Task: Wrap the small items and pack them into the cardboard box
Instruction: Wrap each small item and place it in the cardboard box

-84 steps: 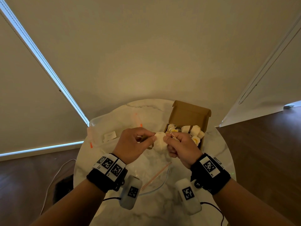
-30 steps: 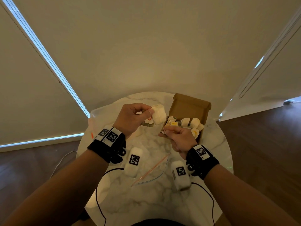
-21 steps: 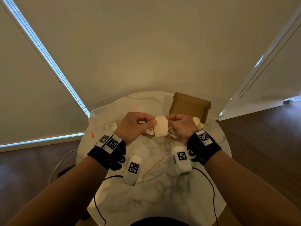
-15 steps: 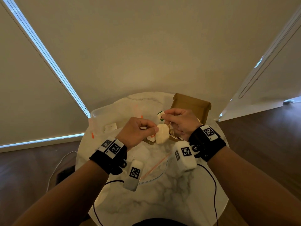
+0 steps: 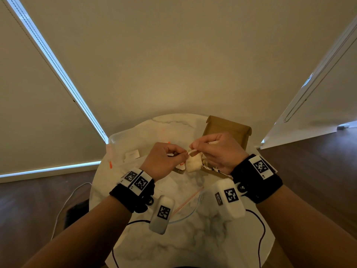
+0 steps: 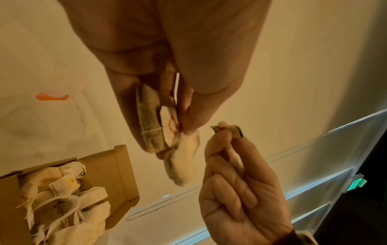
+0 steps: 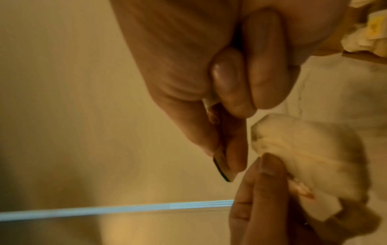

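Note:
My left hand (image 5: 180, 154) pinches a pale tea bag (image 5: 193, 165) above the table, just in front of the cardboard box (image 5: 229, 126). In the left wrist view the tea bag (image 6: 151, 119) has string wound round it and a red-printed tag, and a pale pouch (image 6: 184, 163) hangs below my left hand (image 6: 167, 127). My right hand (image 5: 193, 146) is close beside it, and this right hand (image 6: 227, 131) pinches a small dark-edged tag (image 7: 222, 166) on a thin string. The box (image 6: 118, 165) holds several wrapped tea bags (image 6: 62, 199).
The round marble table (image 5: 193, 244) carries a clear plastic bag (image 5: 126, 146) with orange marks at the left. A flat zip bag (image 5: 186, 205) lies in front of my wrists. Cables hang off the table's edges. Wood floor surrounds it.
My right hand rose from beside the box to the tea bag and now pinches the tag above it. My left hand has kept hold of the tea bag and shifted slightly right.

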`<state>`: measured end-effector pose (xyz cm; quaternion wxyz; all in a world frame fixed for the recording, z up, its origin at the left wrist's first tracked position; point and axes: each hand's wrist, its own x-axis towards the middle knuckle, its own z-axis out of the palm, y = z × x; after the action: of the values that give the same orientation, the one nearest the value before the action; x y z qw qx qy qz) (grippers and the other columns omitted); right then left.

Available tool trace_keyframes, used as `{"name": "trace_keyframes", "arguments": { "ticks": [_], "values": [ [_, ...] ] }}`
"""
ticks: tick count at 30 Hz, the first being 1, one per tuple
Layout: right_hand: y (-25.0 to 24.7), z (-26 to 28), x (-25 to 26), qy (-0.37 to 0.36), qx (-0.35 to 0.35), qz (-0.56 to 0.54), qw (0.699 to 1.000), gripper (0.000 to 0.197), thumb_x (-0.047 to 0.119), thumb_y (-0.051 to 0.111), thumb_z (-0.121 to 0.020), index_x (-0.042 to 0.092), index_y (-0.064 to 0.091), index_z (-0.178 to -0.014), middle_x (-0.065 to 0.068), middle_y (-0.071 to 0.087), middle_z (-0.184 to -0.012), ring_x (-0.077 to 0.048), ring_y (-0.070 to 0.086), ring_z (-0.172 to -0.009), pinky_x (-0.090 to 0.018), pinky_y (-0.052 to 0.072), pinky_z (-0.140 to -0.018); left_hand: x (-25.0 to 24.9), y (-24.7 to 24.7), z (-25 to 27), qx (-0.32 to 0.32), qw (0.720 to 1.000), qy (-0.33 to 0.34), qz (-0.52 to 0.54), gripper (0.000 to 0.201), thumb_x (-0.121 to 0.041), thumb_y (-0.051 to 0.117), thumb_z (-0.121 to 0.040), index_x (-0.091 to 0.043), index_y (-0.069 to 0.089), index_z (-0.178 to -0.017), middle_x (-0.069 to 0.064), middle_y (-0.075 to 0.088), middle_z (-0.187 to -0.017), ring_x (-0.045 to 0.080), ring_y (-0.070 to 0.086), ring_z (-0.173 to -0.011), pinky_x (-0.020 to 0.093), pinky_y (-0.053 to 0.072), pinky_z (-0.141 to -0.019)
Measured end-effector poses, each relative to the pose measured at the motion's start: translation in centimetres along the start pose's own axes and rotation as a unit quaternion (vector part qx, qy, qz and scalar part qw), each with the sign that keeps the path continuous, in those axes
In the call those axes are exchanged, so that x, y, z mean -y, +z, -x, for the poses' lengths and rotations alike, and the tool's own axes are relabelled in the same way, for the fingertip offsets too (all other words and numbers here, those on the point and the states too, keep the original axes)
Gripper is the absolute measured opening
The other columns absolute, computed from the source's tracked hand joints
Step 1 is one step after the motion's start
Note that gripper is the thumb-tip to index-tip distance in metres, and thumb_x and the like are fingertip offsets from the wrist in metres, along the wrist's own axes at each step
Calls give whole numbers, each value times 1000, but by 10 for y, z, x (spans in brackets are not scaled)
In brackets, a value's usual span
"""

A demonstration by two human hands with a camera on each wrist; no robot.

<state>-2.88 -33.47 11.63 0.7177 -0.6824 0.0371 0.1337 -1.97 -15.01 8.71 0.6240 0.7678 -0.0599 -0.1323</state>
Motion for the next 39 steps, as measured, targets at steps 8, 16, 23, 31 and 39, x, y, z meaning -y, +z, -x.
{"name": "trace_keyframes", "arguments": {
  "ticks": [8,16,23,31,39],
  "values": [
    [-10,9,0,-109,-42,361,925,24,21,79,-76,19,59,-89,6,67,-91,2,63,-85,-18,49,-66,-3,-2,-2,-7,1000,12,-12,8,-6,69,-87,-4,74,-81,15,71,-82,22,68,-63,40,61,-62],
    [-13,4,-5,-124,-71,360,922,23,22,80,-74,24,61,-87,8,69,-84,0,65,-83,-29,55,-73,-4,-2,-1,-4,1000,18,-24,7,-4,67,-88,-1,73,-86,15,70,-82,19,68,-61,35,60,-60],
    [-11,3,-6,-131,-59,329,934,19,24,81,-74,24,68,-87,11,72,-80,2,67,-80,-21,54,-69,-6,-2,-2,-7,999,13,-31,8,-5,67,-88,0,73,-88,11,71,-83,17,68,-62,35,61,-62],
    [-10,3,-11,-160,-82,310,933,6,23,81,-74,20,77,-77,10,71,-74,-2,62,-69,-10,44,-60,-9,0,0,-10,998,45,-49,7,-5,68,-87,-2,74,-88,4,71,-75,6,65,-60,17,53,-58],
    [-14,3,-15,-136,-102,229,959,9,21,82,-74,18,74,-70,1,72,-73,-13,66,-69,-25,53,-64,-5,-1,3,-18,997,79,-13,19,3,60,-91,-8,74,-95,2,74,-87,6,69,-75,17,54,-65]
  ]
}}
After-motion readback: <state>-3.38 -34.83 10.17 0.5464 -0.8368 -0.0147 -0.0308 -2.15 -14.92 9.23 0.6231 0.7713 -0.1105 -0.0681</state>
